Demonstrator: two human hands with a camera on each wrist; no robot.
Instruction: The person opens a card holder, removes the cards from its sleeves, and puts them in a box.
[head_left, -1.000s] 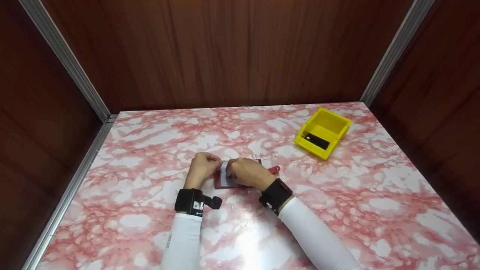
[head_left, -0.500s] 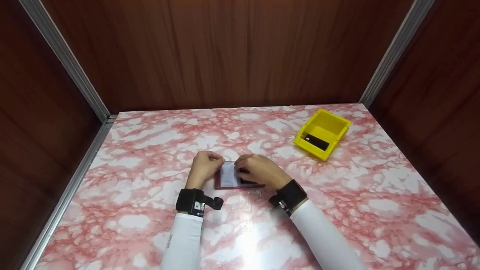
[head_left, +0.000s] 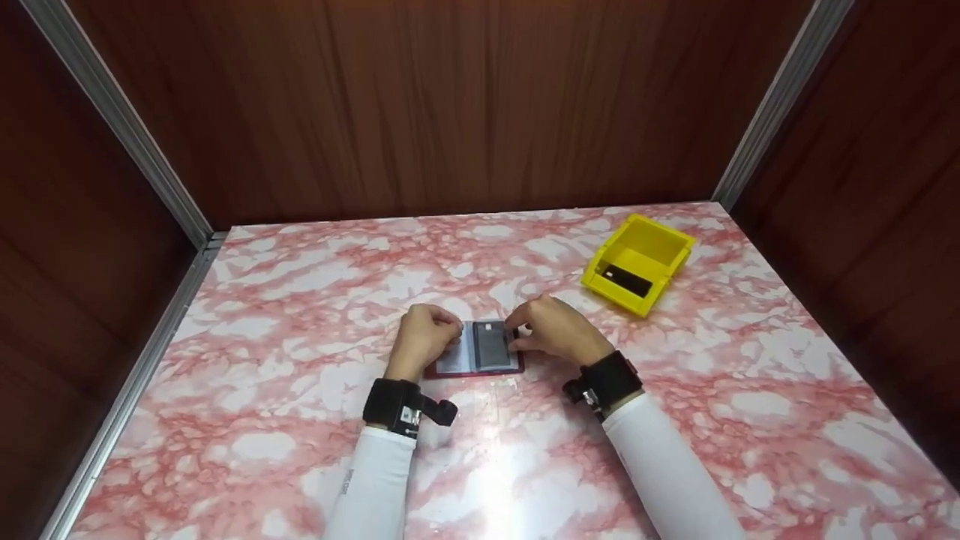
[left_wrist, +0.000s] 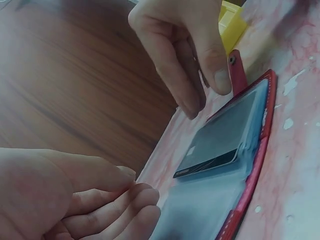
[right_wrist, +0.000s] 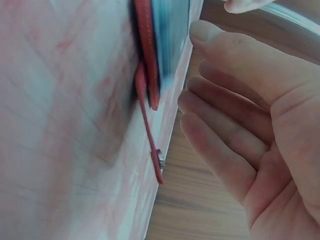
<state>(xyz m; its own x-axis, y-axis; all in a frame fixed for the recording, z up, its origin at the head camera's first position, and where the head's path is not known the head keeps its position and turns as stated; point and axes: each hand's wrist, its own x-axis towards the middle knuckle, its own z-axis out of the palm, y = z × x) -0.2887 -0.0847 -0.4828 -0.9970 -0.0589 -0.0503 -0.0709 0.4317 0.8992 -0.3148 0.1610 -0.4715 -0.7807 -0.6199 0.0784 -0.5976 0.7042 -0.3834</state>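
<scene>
A red card holder (head_left: 517,369) with clear plastic sleeves lies spread out on the table. A dark card (head_left: 493,346) sits in its right-hand sleeve; a black strip along the card's inner edge shows uncovered in the left wrist view. My right hand (head_left: 559,328) is over the holder's right edge, its fingers loosely bent and apart with nothing between them. Above the left-hand sleeve (left_wrist: 200,202) is my left hand (head_left: 427,337), fingers curled and thumb tip against the index finger, with nothing visible in the pinch. A red strap (right_wrist: 149,130) with a metal snap extends from the holder.
A yellow bin (head_left: 637,262) stands at the back right of the marbled table (head_left: 300,300), with a black rectangle near its front side. Brown wood-grain panels (head_left: 412,112) rise behind and beside the table.
My right hand has drawn off to the right, uncovering the dark card in the right-hand sleeve. My left hand has shifted slightly right over the left-hand sleeve.
</scene>
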